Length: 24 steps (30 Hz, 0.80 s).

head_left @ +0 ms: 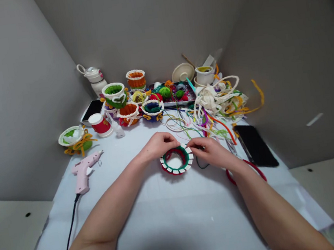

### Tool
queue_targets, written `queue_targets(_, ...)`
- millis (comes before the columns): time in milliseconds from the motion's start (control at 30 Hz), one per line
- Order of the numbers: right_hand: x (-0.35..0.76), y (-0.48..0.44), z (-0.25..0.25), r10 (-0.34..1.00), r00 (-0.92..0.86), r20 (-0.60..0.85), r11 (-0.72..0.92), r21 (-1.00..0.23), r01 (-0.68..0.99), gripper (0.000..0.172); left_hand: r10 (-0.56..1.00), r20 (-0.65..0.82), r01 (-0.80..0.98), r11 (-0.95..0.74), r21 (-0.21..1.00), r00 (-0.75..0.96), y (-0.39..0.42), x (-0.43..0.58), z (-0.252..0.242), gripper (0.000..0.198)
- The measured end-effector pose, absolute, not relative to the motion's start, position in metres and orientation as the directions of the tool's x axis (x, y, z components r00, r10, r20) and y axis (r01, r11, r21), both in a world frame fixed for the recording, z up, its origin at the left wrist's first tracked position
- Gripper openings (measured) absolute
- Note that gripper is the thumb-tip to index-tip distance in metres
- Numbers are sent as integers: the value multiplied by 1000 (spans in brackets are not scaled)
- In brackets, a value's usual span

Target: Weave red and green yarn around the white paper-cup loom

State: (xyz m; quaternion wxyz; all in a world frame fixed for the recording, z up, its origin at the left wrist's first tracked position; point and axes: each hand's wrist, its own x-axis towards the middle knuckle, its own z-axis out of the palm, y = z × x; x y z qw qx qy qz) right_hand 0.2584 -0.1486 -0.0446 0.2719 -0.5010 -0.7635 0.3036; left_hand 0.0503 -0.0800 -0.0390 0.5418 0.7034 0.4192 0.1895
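Observation:
A small basket [166, 169] sits in front of me, with white paper strips standing round its rim and green and red yarn woven between them. At its upper left edge, my left hand [161, 144] is closed, thumb and fingers gripping the rim. My right hand [209, 150] is pinched at the upper right edge; what lies between its fingertips is too small to make out, perhaps a strip or yarn. A dark green yarn strand [202, 166] trails on the table below the right hand. Under my right forearm lie red-handled scissors [260, 173], partly hidden.
A pink glue gun [83, 175] with a black cord lies left. Behind stand a red-and-white cup [101, 125], several finished yarn baskets [128, 113] and a tray [179, 103] of yarn balls. Tangled cords [219, 97] and a black phone [256, 146] lie right. Grey walls enclose the table.

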Motion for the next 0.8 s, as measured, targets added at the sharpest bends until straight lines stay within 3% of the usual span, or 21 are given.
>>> queue_targets(567,256,-156,-30,905,-315,287,424,-681,598,13,819,-218,432,-40,901,530,-79,51,-45,31)
queue_targets(800,265,-159,-26,881,-410,234,456,-646,612,11,815,-242,438,-16,899,526,-79,50,-45,30)
